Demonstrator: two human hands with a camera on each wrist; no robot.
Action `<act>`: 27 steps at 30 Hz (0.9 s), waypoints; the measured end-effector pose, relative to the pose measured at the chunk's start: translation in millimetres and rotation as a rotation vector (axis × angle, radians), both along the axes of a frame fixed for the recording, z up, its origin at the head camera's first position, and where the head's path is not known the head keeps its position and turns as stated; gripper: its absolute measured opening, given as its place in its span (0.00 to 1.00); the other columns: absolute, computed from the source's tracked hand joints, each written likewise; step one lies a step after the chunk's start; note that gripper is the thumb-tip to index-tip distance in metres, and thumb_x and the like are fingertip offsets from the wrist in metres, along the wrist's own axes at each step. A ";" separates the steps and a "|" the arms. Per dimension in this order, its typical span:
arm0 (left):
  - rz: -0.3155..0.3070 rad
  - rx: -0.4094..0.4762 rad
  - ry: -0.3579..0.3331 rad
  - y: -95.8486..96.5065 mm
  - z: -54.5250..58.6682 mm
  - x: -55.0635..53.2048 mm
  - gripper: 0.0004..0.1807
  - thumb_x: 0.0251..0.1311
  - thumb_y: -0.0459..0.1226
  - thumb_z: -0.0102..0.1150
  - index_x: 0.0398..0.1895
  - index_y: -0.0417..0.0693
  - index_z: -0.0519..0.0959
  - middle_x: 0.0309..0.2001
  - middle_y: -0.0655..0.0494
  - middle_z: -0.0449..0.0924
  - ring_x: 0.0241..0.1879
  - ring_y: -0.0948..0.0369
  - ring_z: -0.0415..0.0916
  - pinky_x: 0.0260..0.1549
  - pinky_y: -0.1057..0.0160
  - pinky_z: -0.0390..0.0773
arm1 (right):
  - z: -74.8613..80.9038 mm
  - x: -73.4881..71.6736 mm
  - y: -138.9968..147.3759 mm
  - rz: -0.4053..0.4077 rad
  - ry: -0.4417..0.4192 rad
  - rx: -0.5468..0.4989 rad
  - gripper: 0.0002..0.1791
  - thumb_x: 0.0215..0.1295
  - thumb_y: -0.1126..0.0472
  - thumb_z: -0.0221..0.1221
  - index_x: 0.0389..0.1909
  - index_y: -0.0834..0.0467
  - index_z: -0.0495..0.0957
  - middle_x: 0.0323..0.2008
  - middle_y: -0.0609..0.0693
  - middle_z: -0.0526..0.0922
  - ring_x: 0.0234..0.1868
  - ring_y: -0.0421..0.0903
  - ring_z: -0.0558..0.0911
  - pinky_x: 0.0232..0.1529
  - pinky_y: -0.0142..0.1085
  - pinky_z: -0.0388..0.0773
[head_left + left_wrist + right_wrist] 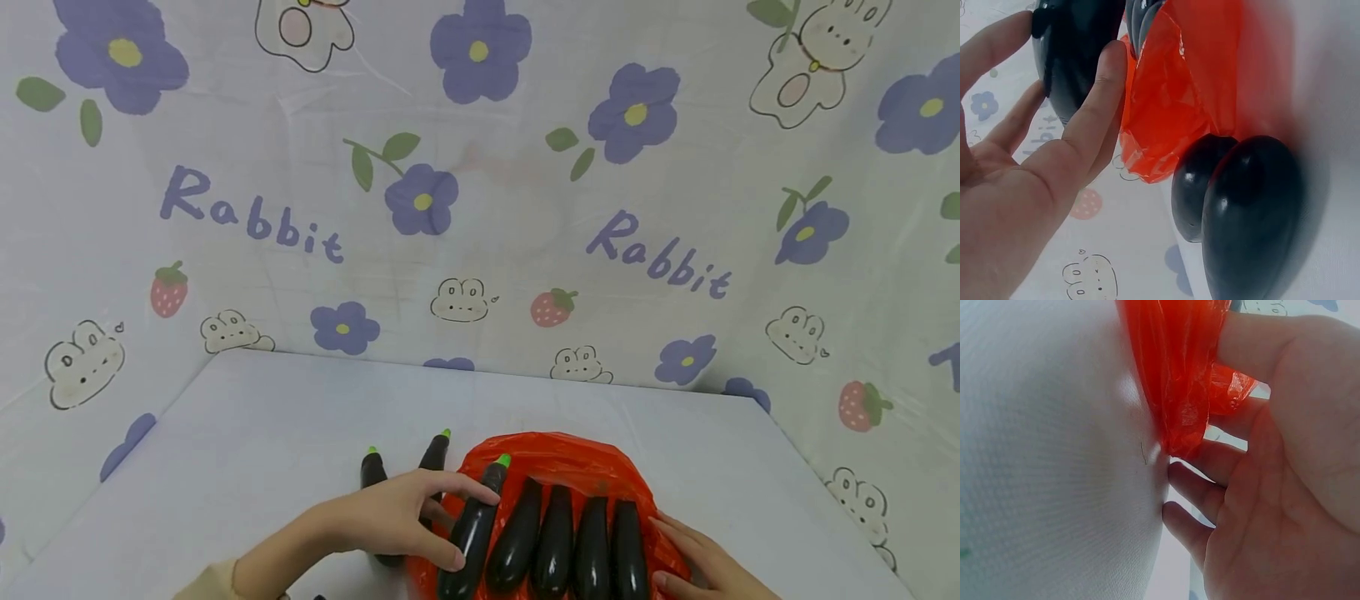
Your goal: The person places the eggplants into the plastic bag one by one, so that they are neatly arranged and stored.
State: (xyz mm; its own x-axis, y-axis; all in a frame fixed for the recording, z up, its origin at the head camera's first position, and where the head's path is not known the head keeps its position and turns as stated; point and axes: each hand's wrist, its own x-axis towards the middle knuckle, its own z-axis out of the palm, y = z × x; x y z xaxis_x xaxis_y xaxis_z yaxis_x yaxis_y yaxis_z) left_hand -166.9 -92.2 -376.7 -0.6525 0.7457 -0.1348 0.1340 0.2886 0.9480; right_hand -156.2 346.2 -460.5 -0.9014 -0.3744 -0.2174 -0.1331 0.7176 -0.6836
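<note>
Now the left hand (390,521) curls its fingers and thumb around the leftmost eggplant (472,533) on the red bag (570,462). Beside the row's other end, the right hand (705,567) presses the bag edge with relaxed fingers.

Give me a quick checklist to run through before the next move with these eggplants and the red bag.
1. Left hand has hold of an eggplant: ok. Fingers and thumb curl round the leftmost eggplant on the bag.
2. Right hand steadies the red plastic bag: ok. It rests at the bag's right edge, with the plastic against the thumb in the right wrist view.
3. Other four eggplants on the bag lie side by side: ok.
4. Two eggplants off the bag rest on the table: ok, left of the bag, partly hidden by the left hand.
5. Bag lies flat under the load: cannot tell, its near edge is out of frame.
</note>
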 end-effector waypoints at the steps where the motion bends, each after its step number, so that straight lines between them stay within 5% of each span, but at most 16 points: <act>1: -0.006 -0.005 0.001 0.2 -0.7 -1.2 0.29 0.56 0.34 0.68 0.60 0.66 0.76 0.47 0.59 0.81 0.43 0.57 0.81 0.49 0.52 0.76 | -0.1 -0.4 0.1 0.003 0.003 0.000 0.41 0.69 0.47 0.58 0.75 0.63 0.56 0.72 0.69 0.54 0.66 0.75 0.57 0.52 0.70 0.66; 14: -0.095 -0.131 -0.044 11.8 -4.3 -15.3 0.27 0.55 0.32 0.69 0.59 0.60 0.79 0.55 0.61 0.73 0.43 0.56 0.77 0.41 0.56 0.78 | -1.6 -1.1 2.4 0.013 0.020 0.000 0.41 0.68 0.47 0.58 0.74 0.63 0.56 0.71 0.70 0.55 0.66 0.75 0.57 0.52 0.70 0.66; 27: -0.002 -0.190 0.057 16.0 -13.7 -28.1 0.29 0.53 0.34 0.70 0.60 0.62 0.78 0.56 0.60 0.75 0.54 0.54 0.72 0.52 0.42 0.73 | -2.0 -0.2 1.9 0.001 0.016 0.007 0.41 0.69 0.46 0.59 0.75 0.62 0.56 0.72 0.69 0.55 0.66 0.74 0.58 0.52 0.69 0.66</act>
State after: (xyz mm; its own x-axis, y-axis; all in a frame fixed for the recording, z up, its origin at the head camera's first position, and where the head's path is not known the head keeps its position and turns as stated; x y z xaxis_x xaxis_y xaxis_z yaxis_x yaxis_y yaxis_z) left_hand -194.9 -76.2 -390.4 -0.6620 0.7112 -0.2365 0.1863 0.4618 0.8672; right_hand -156.4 348.1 -462.5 -0.9044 -0.3737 -0.2060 -0.1446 0.7225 -0.6761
